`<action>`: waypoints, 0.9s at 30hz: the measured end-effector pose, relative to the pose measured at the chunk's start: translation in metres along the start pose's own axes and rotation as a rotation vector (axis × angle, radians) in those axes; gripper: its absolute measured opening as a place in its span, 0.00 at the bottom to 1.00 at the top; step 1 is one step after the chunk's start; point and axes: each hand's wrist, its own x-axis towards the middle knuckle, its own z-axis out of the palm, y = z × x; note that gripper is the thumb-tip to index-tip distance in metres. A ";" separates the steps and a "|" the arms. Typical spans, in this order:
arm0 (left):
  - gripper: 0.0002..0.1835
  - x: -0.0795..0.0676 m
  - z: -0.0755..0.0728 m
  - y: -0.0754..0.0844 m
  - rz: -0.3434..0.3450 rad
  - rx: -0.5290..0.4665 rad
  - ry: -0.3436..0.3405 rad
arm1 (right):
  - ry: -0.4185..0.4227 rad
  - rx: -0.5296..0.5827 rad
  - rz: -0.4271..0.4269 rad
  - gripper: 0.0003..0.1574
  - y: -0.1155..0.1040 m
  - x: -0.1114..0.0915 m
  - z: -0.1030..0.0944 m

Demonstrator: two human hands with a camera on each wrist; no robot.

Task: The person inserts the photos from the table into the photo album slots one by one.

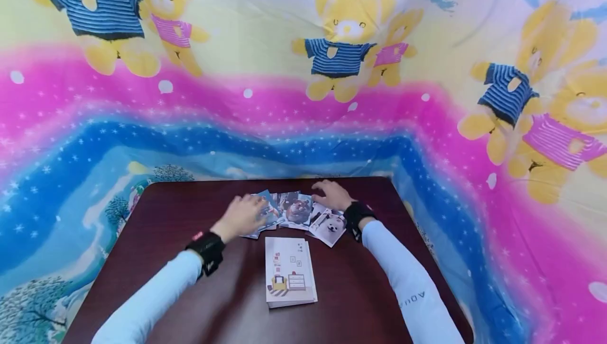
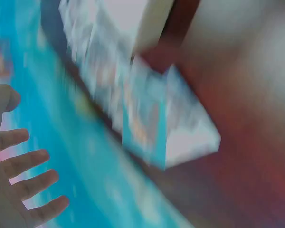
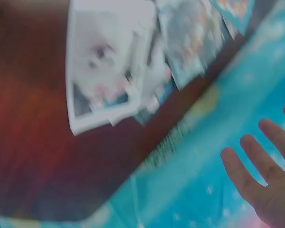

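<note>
Several photo cards lie overlapping in a spread near the table's far edge. One on the right shows a white dog [image 1: 331,224]; the middle photo card [image 1: 297,210] shows an animal too. My left hand [image 1: 243,216] hovers over the left end of the spread, partly covering a blue-edged photo card [image 1: 271,212]. At the right end, my right hand [image 1: 333,195] is held above the cards. Fingers on both hands are spread and hold nothing in the wrist views. Closer to me lies a white album [image 1: 289,270] with a room drawing on its cover.
The dark wooden table [image 1: 180,228] has rounded far corners. A cloth backdrop [image 1: 265,112] printed with teddy bears hangs behind it and along its sides. Both wrists wear black straps [image 1: 206,252], and the sleeves are light blue.
</note>
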 end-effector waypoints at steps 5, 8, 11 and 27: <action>0.28 -0.047 0.047 0.047 0.161 -0.050 0.016 | 0.021 0.009 -0.120 0.22 0.006 -0.032 0.046; 0.30 -0.070 0.071 0.065 0.210 -0.066 0.042 | 0.033 0.037 -0.157 0.20 0.006 -0.050 0.073; 0.30 -0.084 0.090 0.076 0.256 -0.070 0.103 | 0.036 0.068 -0.147 0.19 0.003 -0.062 0.100; 0.19 -0.114 0.130 0.094 0.189 -0.123 0.297 | -0.064 0.252 -0.056 0.25 -0.002 -0.050 0.155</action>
